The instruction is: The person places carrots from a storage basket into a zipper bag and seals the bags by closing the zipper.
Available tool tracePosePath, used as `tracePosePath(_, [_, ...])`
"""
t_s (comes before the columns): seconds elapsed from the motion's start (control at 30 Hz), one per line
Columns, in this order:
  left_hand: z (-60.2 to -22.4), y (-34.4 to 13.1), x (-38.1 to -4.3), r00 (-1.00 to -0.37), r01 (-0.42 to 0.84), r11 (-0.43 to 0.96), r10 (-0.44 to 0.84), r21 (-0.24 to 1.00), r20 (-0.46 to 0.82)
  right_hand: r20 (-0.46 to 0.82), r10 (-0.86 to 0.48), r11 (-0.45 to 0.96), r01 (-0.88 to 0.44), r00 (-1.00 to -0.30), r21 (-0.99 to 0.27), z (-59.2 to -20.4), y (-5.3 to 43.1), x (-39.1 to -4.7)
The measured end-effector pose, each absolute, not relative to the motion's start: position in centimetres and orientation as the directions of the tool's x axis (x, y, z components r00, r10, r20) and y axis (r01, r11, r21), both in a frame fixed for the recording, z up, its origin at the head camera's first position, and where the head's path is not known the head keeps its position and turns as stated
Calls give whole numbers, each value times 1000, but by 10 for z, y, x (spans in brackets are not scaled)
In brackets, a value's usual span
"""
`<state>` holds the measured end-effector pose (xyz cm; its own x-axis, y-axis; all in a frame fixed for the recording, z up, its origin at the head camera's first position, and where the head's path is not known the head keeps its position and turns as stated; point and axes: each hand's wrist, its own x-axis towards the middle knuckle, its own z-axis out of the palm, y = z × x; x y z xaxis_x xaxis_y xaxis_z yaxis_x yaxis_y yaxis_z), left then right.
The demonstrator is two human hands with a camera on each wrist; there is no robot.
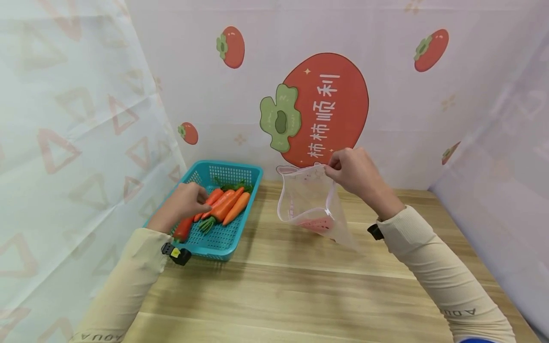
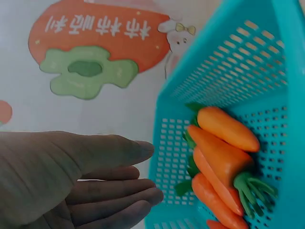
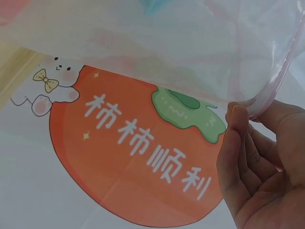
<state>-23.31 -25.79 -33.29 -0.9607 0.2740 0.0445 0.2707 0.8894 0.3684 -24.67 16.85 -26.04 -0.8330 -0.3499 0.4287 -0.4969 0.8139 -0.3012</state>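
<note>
My right hand (image 1: 359, 175) pinches the rim of a translucent zip bag (image 1: 305, 193) with pale pink edging. The bag hangs with its mouth spread wide and a pink, seed-dotted patch low on it. In the right wrist view, thumb and fingertips meet at the bag's corner (image 3: 267, 98). Over the near left part of a turquoise basket (image 1: 250, 209) hovers my left hand (image 1: 185, 205), its fingers (image 2: 114, 191) extended and holding nothing. Several orange carrots (image 1: 224, 206) with green tops lie in the basket. A red vegetable (image 1: 183, 229) is partly hidden by the left hand.
A wooden table (image 1: 257, 295) lies beneath everything. White printed cloth walls (image 1: 206, 90) stand close behind and on both sides. A blue object (image 1: 477, 340) shows at the bottom right edge.
</note>
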Motion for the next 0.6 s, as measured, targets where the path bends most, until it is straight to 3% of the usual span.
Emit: tracePosePath(0.6, [-376,-302,-224,-988,52,954,92,294,-122,413,-342,822,-482,-844,-303,-258,169,-245])
